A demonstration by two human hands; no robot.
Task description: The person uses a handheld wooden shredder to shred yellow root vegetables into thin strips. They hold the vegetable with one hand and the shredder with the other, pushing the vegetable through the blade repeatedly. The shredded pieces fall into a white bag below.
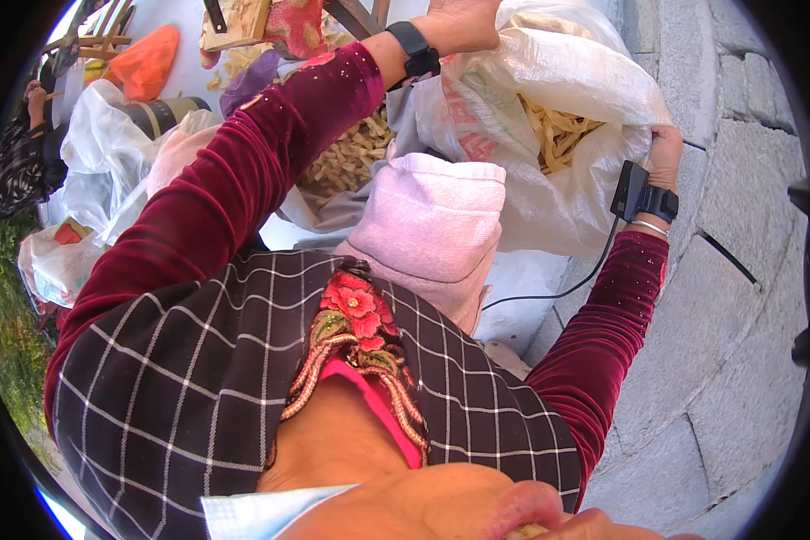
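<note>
A white translucent woven plastic sack [580, 74] stands before me with its mouth rolled outward. Pale yellow dried strips [557, 135] show inside it. My right hand [665, 154] grips the right side of the sack's rim, its fingers partly hidden by the plastic. On the opposite side, my left hand [464, 27] holds the rim near the picture's top edge; its fingertips are out of sight. Beside the sack, an open grey bag [334, 212] contains small tan dried pieces [351, 155], partly covered by my left forearm.
Pink towelling cloth [432, 216] lies over my lap. Purple fabric [248, 84], a wooden board [239, 23], clear plastic bags [94, 162] and an orange bag [145, 64] are at left. Another person [27, 152] is farther left. A cable [580, 287] hangs from my right wrist device above stone paving [702, 304].
</note>
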